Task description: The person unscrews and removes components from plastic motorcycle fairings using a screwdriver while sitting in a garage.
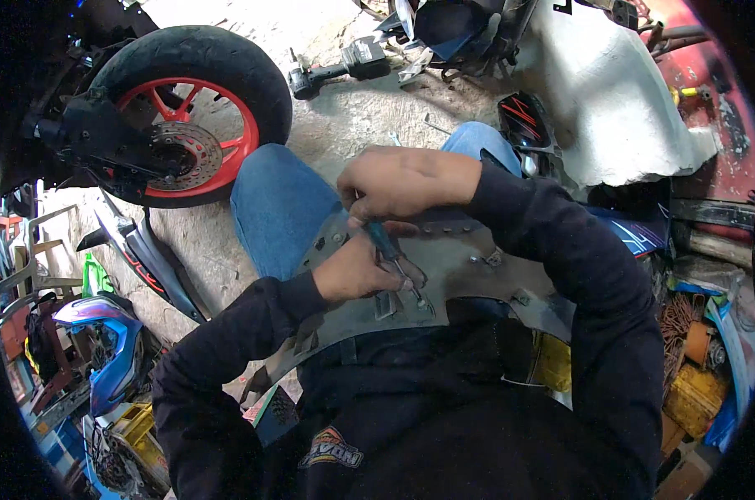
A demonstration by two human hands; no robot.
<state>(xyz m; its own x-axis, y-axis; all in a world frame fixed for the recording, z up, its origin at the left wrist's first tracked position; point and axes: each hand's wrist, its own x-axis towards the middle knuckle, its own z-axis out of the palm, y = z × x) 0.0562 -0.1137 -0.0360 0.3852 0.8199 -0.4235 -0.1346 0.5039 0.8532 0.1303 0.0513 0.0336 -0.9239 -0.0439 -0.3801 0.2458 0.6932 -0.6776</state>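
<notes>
Across my lap lies a broad grey panel (473, 282) with several bolts and clips along it. A screwdriver (383, 239) with a dark teal handle slants down toward the panel, its tip at a small fastener (424, 305) near the edge closest to my body. My right hand (415, 177) is closed on the upper end of the handle. Lower down, my left hand (356, 271) is closed around the shaft just above the panel, with fingertips by the fastener. Exactly how the tip sits in the fastener is too small to tell.
A motorcycle wheel (196, 117) with a red rim stands at the far left. Beyond my knees, a cordless impact wrench (336, 71) lies on the concrete floor. Fairing parts (107, 350) are piled at left. A white block (615, 108) and a yellow container (694, 396) are at right.
</notes>
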